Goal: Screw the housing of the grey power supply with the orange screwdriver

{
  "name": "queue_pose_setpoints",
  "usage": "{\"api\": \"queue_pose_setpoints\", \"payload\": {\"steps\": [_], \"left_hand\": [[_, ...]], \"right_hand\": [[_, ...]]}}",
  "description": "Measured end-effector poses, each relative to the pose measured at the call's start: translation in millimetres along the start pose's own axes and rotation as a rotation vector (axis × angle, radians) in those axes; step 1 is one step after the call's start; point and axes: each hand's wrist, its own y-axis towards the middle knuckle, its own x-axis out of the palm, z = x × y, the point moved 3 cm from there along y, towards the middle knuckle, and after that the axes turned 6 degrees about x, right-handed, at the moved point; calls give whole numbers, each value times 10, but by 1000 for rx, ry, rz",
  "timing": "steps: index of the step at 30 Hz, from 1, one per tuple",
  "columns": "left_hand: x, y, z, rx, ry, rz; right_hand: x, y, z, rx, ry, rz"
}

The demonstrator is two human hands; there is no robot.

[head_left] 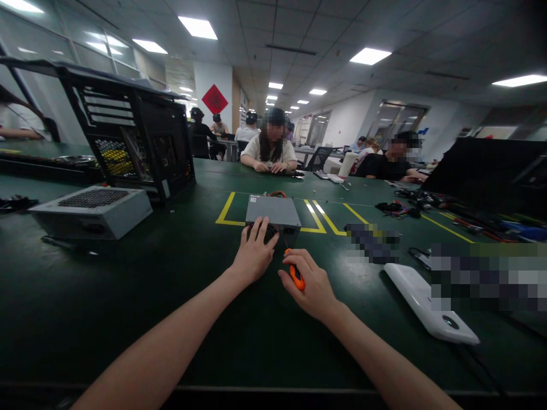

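Head view: left hand presses flat on the grey box, steadying it, while right hand clasps the orange screwdriver, tip at its near edge.

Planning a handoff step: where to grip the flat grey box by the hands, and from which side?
Grip the grey box across its two short side edges, from above at the near end. It lies flat and thin on the table; the left hand already covers the near edge, so sides stay free.

Open-plan electronics workshop, long green-matted workbenches, open computer case, ceiling light panels, seated co-workers
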Motion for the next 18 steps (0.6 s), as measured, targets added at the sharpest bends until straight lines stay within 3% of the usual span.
{"api": "queue_pose_setpoints", "payload": {"steps": [3,6,10,15,18], "left_hand": [[-54,15,-67,10,-58,55],[-146,50,-392,-59,-98,170],[-245,-23,-1284,-287,-63,244],[-382,-338,-2475,-533,235,3],[-499,-414,-2960,-596,274,-19]], "right_hand": [[5,-2,-4,4,-16,-28],[2,-7,-6,13,-28,-53],[6,-12,-9,19,-25,-96],[30,-4,-3,35,-15,-123],[41,10,-8,17,-10,-136]]}}
